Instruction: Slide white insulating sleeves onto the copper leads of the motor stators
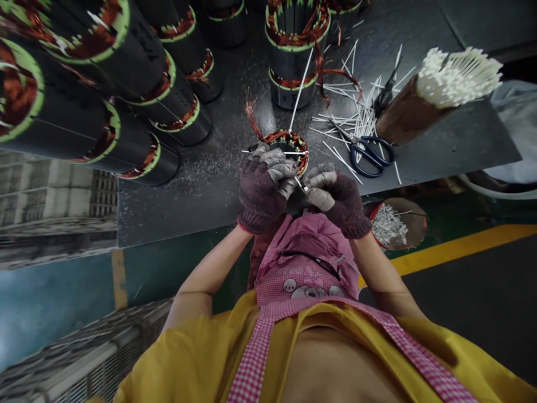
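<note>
A small motor stator (302, 162) with copper windings and green-yellow slot liners stands near the table's front edge. My left hand (266, 182), in a dark glove with taped fingers, is closed over its near left side, hiding much of it. My right hand (333, 196), gloved alike, pinches at a white cable tie (305, 189) at the stator's near right rim; its fingertips are almost touching my left fingers. Another white cable tie (301, 92) sticks up from the far rim, and one more lies across the top. A copper lead bundle (253, 118) rises at the left.
Stacked stators (142, 61) crowd the left; others (296, 50) stand behind. To the right lie loose cable ties (361, 120), blue-handled scissors (371, 157) and dark-handled cutters (386, 89), beside a brown holder (413, 112) packed with ties. A red-rimmed bucket (419, 224) with white offcuts is below.
</note>
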Available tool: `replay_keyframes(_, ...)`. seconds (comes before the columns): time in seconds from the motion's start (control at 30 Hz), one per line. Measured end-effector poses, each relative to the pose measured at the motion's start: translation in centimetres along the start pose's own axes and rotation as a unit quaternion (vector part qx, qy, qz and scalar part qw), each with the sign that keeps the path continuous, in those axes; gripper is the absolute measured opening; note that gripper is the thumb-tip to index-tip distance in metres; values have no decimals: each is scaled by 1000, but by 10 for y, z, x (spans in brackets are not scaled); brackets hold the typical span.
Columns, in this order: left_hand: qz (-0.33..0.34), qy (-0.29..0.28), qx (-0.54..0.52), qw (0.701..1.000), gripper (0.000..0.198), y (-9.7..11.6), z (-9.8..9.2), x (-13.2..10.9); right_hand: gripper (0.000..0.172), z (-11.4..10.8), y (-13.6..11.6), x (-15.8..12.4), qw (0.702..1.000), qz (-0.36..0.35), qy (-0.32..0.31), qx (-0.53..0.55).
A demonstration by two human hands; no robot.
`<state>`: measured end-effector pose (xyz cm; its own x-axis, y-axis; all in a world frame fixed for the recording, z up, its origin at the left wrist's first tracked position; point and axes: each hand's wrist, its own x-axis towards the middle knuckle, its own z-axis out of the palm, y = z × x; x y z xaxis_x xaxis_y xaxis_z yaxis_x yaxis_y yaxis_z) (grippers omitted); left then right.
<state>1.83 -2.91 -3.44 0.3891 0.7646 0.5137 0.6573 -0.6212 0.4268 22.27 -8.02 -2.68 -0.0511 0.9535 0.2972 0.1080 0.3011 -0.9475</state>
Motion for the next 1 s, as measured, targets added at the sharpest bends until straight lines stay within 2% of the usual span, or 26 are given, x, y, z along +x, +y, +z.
replay_keyframes(0.2,11,-4,16,1000,9,0,0,1,26,6,-5,10,990,106,-7,-93)
replay_keyframes(0.27,32,0,9,999,8,-1,-4,2,28,5,-5,14,982,115,-5,-148)
replay_keyframes(0.4,74,-11,1,997,12,-2,-12,2,27,0,-7,17,972,72,-29,-221)
replay_keyframes(0.5,55,-3,13,998,13,0,-10,2,26,1,-10,17,970,18,-38,-241)
replay_keyframes(0.63,34,33,27,999,9,5,-1,2,24,3,-26,20,951,-46,-52,-301)
replay_keyframes(0.67,24,33,33,999,9,7,1,3,24,1,-31,21,953,-57,-35,-296)
replay_keyframes(0.73,7,24,43,999,10,9,2,4,23,-6,-40,21,960,-68,38,-269)
replay_keyframes(0.8,6,15,40,999,10,10,1,4,21,-15,-41,20,966,-62,112,-226)
replay_keyframes(0.83,9,10,34,999,10,10,1,4,19,-19,-38,19,970,-48,127,-199)
replay_keyframes(0.9,21,4,22,1000,13,8,-1,2,18,-23,-26,17,986,-6,100,-136)
replay_keyframes(1.0,34,-3,17,999,17,3,-1,-3,32,-18,-8,14,997,51,-10,-54)
